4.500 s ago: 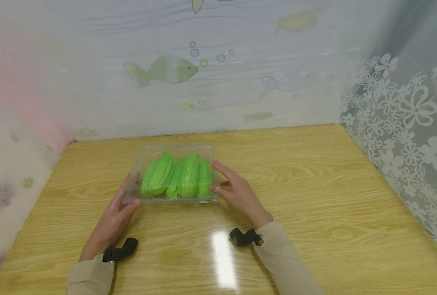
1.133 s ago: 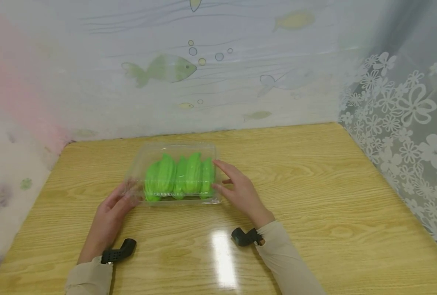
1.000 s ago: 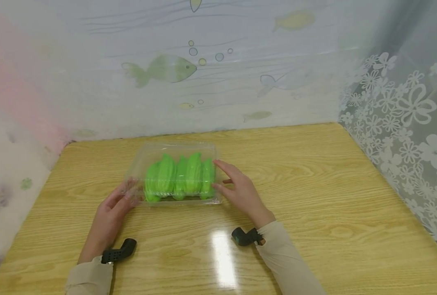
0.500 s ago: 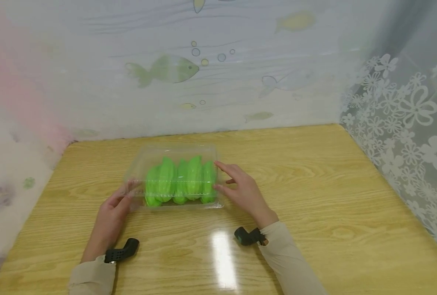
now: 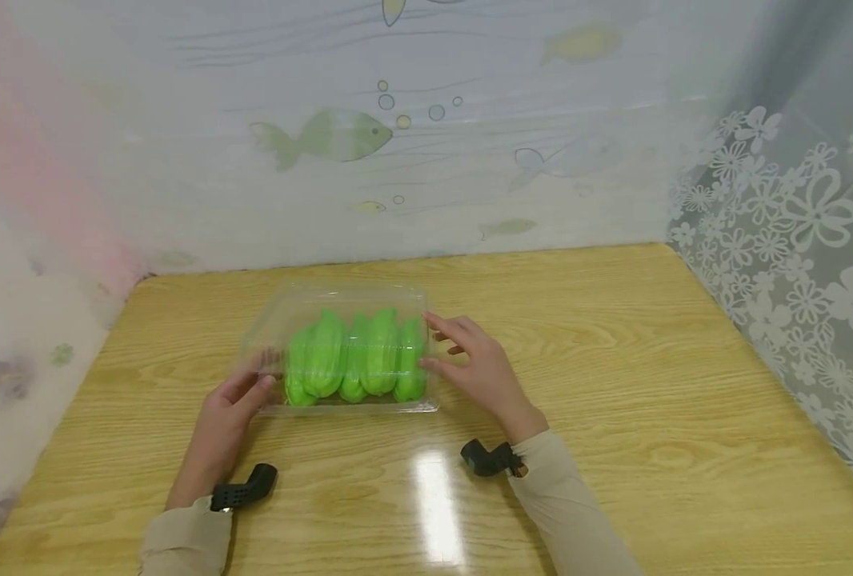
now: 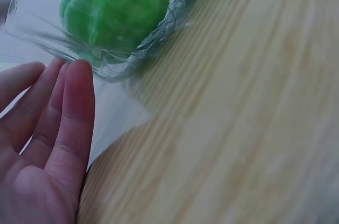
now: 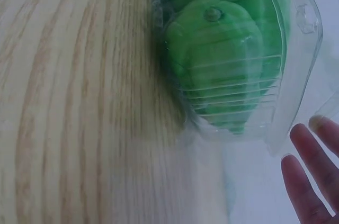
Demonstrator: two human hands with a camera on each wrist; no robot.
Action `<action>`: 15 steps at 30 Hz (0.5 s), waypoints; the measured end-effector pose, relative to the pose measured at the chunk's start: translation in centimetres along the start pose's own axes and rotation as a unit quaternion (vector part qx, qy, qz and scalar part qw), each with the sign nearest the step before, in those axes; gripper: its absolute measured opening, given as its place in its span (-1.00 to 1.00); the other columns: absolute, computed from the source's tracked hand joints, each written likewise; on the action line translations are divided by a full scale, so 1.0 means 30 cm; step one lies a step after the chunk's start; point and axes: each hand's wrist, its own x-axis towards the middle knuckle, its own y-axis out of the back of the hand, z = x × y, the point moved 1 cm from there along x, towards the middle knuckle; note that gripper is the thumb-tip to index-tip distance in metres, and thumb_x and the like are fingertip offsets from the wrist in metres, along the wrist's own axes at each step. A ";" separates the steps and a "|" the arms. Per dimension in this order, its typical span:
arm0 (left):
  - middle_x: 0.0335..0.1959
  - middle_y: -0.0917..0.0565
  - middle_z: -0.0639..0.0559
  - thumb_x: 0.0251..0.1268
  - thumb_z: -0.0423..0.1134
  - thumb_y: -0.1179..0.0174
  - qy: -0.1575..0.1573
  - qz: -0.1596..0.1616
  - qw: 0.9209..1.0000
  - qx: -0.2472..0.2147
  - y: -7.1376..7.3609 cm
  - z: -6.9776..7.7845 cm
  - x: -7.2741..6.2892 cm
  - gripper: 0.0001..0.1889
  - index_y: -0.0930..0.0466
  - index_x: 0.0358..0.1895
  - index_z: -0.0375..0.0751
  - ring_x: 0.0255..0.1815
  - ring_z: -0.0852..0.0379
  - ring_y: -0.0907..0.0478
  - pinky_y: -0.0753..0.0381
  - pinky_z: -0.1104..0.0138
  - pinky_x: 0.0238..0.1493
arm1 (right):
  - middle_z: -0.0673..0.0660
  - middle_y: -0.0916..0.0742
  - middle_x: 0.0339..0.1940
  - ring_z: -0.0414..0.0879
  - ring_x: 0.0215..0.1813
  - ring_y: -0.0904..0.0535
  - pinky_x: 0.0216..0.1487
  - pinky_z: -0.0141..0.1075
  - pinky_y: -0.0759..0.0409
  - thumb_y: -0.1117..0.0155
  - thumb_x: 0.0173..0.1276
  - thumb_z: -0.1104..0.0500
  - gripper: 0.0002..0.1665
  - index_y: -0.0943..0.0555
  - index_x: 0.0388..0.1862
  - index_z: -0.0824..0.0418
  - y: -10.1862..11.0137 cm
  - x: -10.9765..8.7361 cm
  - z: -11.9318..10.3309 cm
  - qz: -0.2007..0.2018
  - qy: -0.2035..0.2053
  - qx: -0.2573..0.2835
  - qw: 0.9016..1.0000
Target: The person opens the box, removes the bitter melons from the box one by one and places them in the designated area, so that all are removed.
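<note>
A clear plastic clamshell box (image 5: 434, 404) sits on the table, holding several light green, gourd-like vegetables (image 5: 381, 360) side by side. Its lid (image 5: 275, 316) stands a little raised along the front, with a gap above the tray's front edge. At the front left corner my left hand (image 5: 228, 416) pinches the lid's edge; the left wrist view shows the fingertips (image 6: 79, 73) at the plastic rim. My right hand (image 5: 484, 372) is at the box's right side, fingers spread, index finger and thumb near the rim. The right wrist view shows those fingertips (image 7: 304, 134) close beside the flange.
The wooden table (image 5: 635, 384) extends around the box, its back edge meeting a wall covering (image 5: 455, 176) printed with fish. A flower-patterned panel (image 5: 808, 240) borders the right side. Each wrist wears a black camera mount (image 5: 246, 488).
The lid's front has risen away from the tray, and the tray's front edge shows more. My left hand has shifted to the lid's corner; my right hand stays at the right side.
</note>
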 end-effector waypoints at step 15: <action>0.21 -0.37 -0.09 0.28 -0.17 -0.05 -0.025 0.014 0.998 -0.054 -0.013 0.003 0.006 -0.50 -0.26 0.28 -0.14 0.11 0.12 -0.36 -0.44 0.47 -0.09 | -0.02 -0.56 -0.13 -0.15 -0.12 -0.52 -0.16 -0.27 -0.51 -0.30 0.12 -0.01 -0.38 -0.42 0.20 -0.05 0.014 0.057 0.011 0.023 -0.031 0.097 0.995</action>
